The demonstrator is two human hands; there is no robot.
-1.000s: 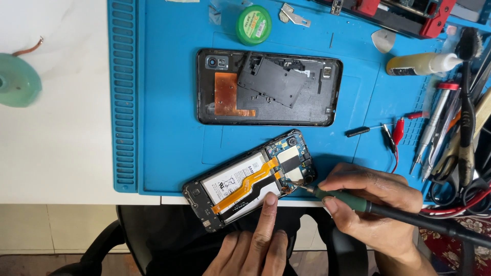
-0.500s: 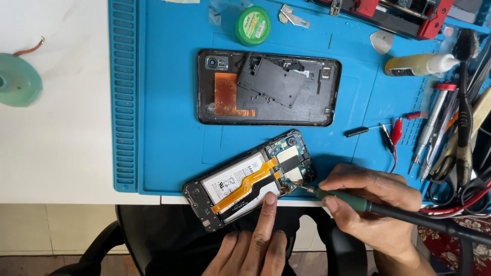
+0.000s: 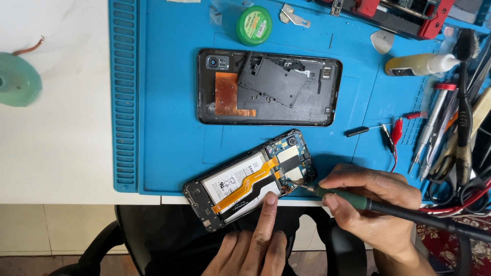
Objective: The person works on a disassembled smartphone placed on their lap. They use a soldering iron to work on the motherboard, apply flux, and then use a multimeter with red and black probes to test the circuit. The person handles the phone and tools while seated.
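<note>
An opened phone (image 3: 249, 179) lies tilted at the near edge of the blue mat (image 3: 169, 112), showing its white battery, an orange flex cable and a circuit board. My left hand (image 3: 255, 243) presses one fingertip on the phone's near edge. My right hand (image 3: 371, 204) grips a green-handled soldering iron (image 3: 348, 197) with a black cord, its tip touching the board near the phone's lower right corner. The phone's black back cover (image 3: 268, 87) lies flat further up the mat with a loose black plate on it.
A green round tin (image 3: 254, 24) sits at the mat's far edge. A glue bottle (image 3: 419, 64), screwdrivers and tweezers (image 3: 434, 128) and red clip leads (image 3: 396, 130) crowd the right side. A green spool (image 3: 18, 82) rests on the white table at left. A black chair is below.
</note>
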